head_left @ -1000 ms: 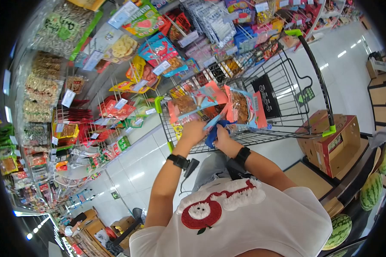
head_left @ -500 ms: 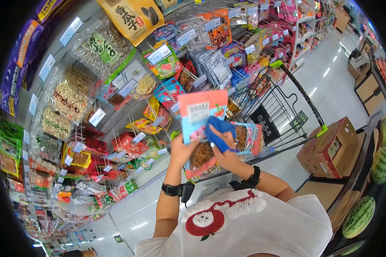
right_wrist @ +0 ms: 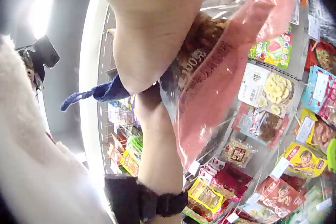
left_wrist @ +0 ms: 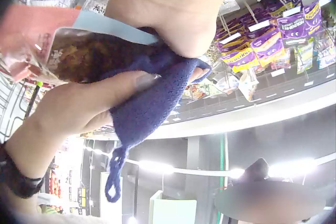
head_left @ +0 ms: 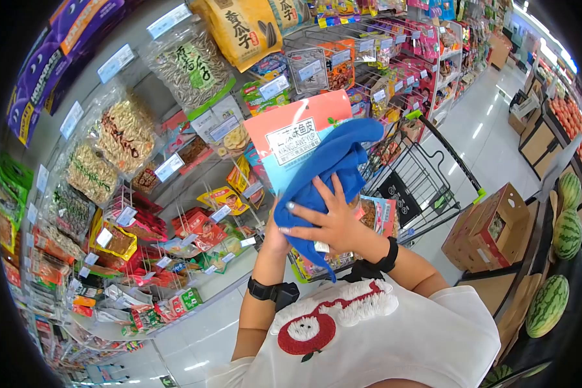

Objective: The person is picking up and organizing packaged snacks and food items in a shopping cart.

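A coral-and-light-blue snack bag (head_left: 265, 132) with Chinese print is held up in front of the chest in the head view. My left hand (head_left: 276, 238) grips it low on its left side, partly hidden by a blue knitted cloth (head_left: 323, 158). Spread over that cloth, the fingers of my right hand (head_left: 330, 223) press it against the bag. A braided loop of the cloth (left_wrist: 114, 179) hangs down in the left wrist view. Brown contents show through the bag's clear window (right_wrist: 197, 45) in the right wrist view.
Behind the bag stands a wire shopping cart (head_left: 427, 171) holding another snack bag (head_left: 385, 213). Shelves of hanging snack packets (head_left: 197, 71) line the left. At right are an open cardboard box (head_left: 485, 226) and several watermelons (head_left: 548, 306).
Both hands have raised the snack bag from the cart towards the chest, tilting it. The right hand's fingers have spread out over the blue cloth, which now covers much of the bag.
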Motion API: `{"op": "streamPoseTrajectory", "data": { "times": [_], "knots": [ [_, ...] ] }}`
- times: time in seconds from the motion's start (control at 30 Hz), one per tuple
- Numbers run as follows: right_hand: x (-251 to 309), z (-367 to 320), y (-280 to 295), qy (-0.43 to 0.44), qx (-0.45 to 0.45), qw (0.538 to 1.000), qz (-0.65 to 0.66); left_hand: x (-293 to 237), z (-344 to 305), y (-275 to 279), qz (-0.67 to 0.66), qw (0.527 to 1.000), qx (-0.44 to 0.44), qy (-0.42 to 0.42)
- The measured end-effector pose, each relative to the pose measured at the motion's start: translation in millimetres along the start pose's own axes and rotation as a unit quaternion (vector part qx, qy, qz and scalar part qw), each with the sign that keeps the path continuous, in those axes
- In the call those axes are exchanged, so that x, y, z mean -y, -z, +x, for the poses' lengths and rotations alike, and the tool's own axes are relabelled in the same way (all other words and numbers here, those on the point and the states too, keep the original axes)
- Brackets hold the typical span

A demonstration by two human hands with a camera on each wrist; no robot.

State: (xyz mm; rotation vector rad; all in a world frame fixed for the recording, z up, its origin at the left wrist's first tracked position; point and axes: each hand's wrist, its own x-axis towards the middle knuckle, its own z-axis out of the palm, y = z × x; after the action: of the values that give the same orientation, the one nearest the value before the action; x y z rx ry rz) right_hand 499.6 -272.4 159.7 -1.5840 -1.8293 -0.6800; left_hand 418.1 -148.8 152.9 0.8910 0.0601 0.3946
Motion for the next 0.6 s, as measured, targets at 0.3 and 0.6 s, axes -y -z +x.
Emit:
{"op": "streamPoseTrajectory", "data": {
  "times": [0.3, 0.6],
  "knots": [
    [-26, 71, 13, -0.092, 0.008, 0.996, 0.012, 22, -5, 13, 0.1, 0.994, -0.05, -0.02],
    [6, 32, -17, -0.017, 0.151, 0.982, 0.109, -47, 5, 30, -0.053, 0.983, -0.126, -0.126]
  ]
}}
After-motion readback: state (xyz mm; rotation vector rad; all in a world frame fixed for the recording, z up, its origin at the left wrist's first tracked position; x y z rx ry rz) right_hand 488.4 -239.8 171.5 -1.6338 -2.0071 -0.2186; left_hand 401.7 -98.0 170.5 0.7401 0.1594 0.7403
